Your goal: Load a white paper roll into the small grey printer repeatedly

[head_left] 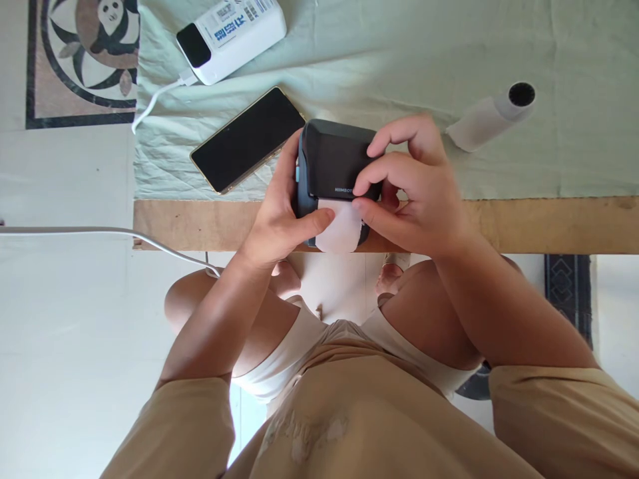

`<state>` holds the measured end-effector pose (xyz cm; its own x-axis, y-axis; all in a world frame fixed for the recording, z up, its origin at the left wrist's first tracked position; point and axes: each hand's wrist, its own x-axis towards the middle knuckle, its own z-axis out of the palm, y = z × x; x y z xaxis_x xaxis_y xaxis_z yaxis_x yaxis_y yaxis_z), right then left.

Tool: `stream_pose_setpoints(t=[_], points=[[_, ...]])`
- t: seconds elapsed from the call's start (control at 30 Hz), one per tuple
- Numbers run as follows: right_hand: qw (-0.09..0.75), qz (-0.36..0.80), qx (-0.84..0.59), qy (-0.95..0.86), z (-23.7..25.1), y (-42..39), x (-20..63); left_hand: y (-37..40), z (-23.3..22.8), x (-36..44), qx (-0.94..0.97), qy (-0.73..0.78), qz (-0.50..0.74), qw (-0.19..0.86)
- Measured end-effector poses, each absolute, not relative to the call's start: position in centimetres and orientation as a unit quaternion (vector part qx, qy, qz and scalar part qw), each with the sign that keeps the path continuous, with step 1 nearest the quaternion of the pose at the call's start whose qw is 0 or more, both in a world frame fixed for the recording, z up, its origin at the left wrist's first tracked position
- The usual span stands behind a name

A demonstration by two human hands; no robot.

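Note:
A small dark grey label printer (330,163) is held just above the table's near edge. My left hand (273,213) grips its left side, with the thumb pressed on the white paper strip (342,226) that hangs out of its front slot. My right hand (412,186) holds the printer's right side, its fingers on the lid and its thumb on the paper's right edge.
A black phone (247,140) lies on the pale green cloth (399,60) left of the printer. A white power bank (232,33) with a white cable (154,100) sits behind it. A white paper roll (492,114) lies at right. The wooden table edge (549,223) runs across.

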<state>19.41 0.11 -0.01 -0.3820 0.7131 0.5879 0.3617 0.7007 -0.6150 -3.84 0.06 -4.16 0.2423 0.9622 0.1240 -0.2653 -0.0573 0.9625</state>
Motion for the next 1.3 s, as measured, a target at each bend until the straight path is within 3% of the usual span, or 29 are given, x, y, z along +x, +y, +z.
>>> stream_pose_setpoints(t=[0.17,0.37,1.03,1.3], points=[[0.454,0.333,-0.355,-0.746,-0.5,0.1,19.3,-0.2,-4.2,-3.4,0.508,0.269,0.554,0.602],[0.401,0.465,-0.368,-0.699,-2.6,0.8,19.3,-0.7,-3.7,-3.0,0.494,0.314,0.564,0.583],[0.409,0.432,-0.373,-0.712,-3.5,0.6,19.0,-0.6,-3.3,-3.0,0.473,0.319,0.562,0.598],[0.448,0.363,-0.403,-0.711,-2.8,0.5,19.2,0.3,-3.6,-2.6,0.441,0.314,0.581,0.607]])
